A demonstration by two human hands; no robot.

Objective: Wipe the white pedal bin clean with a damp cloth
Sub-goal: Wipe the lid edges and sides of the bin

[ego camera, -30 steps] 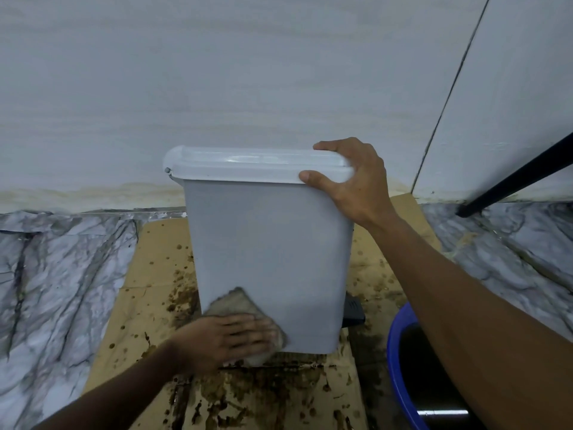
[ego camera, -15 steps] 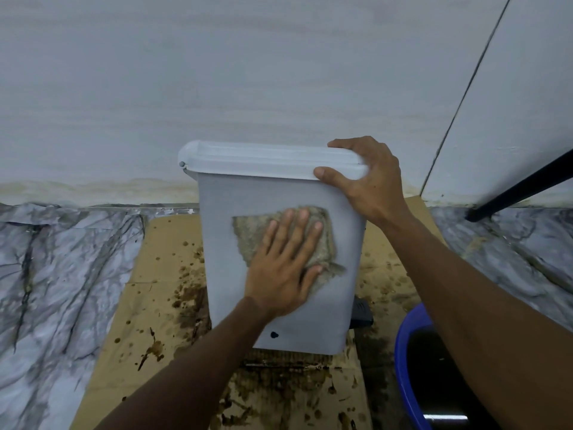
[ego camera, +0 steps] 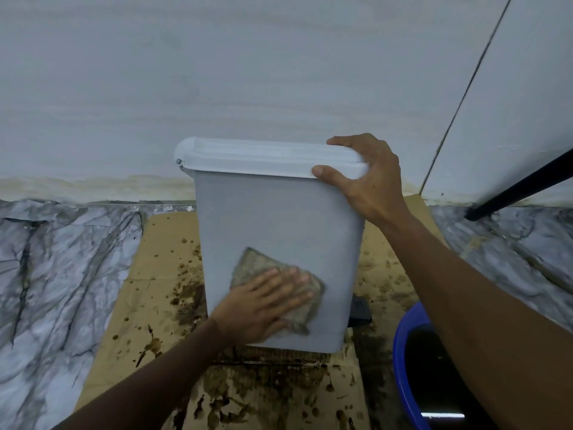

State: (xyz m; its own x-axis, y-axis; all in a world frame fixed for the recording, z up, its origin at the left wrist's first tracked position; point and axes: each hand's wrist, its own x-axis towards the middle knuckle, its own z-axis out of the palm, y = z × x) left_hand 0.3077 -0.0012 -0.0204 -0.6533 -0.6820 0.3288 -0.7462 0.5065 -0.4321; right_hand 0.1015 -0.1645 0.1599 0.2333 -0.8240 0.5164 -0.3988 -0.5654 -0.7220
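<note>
The white pedal bin is standing upright on stained cardboard, its lid lying shut, its near face looking pale grey-white and mostly free of marks. The right hand is gripping the lid's right corner, thumb on the front edge, fingers curled over the top. Below it, the left hand is pressing flat, fingers spread, holding a grey-brown cloth against the bin's lower front. A black pedal is poking out just right of the left hand's fingertips. A blue basin is sitting beneath the right forearm.
</note>
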